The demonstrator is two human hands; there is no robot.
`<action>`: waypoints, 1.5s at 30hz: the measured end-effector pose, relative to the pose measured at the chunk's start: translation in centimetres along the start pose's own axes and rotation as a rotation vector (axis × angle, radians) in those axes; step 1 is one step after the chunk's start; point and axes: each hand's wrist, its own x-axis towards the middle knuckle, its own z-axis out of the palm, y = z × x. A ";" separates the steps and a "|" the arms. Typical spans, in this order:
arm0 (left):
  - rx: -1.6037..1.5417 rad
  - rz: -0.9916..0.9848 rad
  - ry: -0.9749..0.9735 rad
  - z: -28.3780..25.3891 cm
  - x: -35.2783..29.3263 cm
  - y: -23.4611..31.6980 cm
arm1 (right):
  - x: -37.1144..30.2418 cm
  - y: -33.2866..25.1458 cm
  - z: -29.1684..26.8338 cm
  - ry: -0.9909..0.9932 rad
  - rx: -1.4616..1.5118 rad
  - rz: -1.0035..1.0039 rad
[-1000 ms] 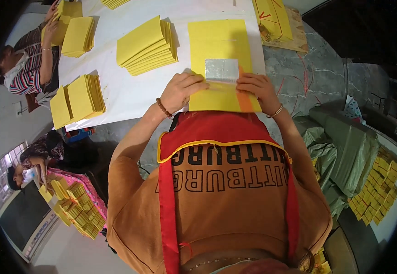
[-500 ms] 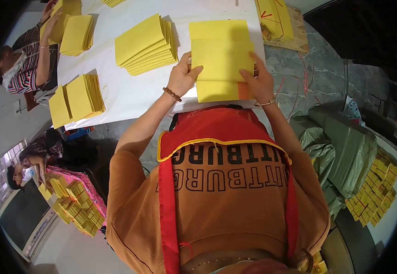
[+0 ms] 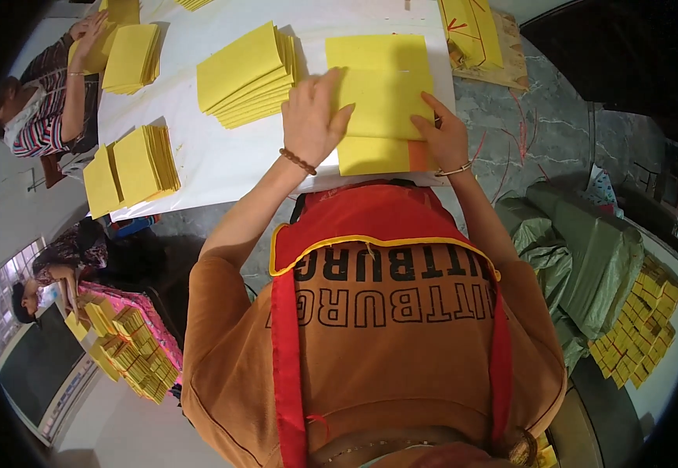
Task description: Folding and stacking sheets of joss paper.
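A stack of yellow paper sheets [image 3: 378,109] lies on the white table in front of me, with a folded flap across its near part and an orange patch at the near right corner. My left hand [image 3: 312,117] is at the stack's left side, fingers stretched out and thumb apart, the fingertips over the left edge. On the right edge rests my right hand [image 3: 446,139], its thumb and index finger spread on the paper; its other fingers are partly hidden. Just left of my left hand stands a fanned pile of folded yellow paper [image 3: 241,74].
More folded yellow piles [image 3: 145,164] lie on the white table [image 3: 198,168]. A co-worker's hands [image 3: 85,35] handle yellow paper at far left; another person [image 3: 66,261] sits by bundled yellow packs [image 3: 132,355]. Green sacks [image 3: 581,249] and tied bundles [image 3: 639,324] stand at right.
My left hand has lifted off its grip on the sheets' left edge and turned, fingers now pointing across the edge. My right index finger has come on top of the paper.
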 end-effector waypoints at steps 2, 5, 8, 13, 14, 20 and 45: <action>0.206 0.295 0.046 0.8 0.4 0.4 | -0.1 -0.3 0.1 0.027 0.038 -0.035; 0.307 0.497 -0.029 2.9 1.3 1.3 | 0.0 0.3 0.2 0.050 0.018 -0.098; 0.364 0.515 -0.095 5.0 0.6 -0.2 | -0.2 -0.4 -0.1 -0.025 0.002 0.032; 0.472 0.506 -0.135 5.8 0.5 -0.6 | -2.7 -2.7 -0.3 0.098 -0.463 -0.264; 0.468 0.502 -0.135 5.9 0.6 -0.7 | -3.5 -3.0 -0.2 0.226 -0.760 -0.514; 0.425 0.542 -0.123 5.5 0.6 -0.6 | -5.4 -1.3 -0.5 -0.182 -0.812 -0.483; 0.523 0.588 0.399 -9.5 3.5 -5.9 | 1.6 -7.7 1.6 -0.168 0.390 -0.162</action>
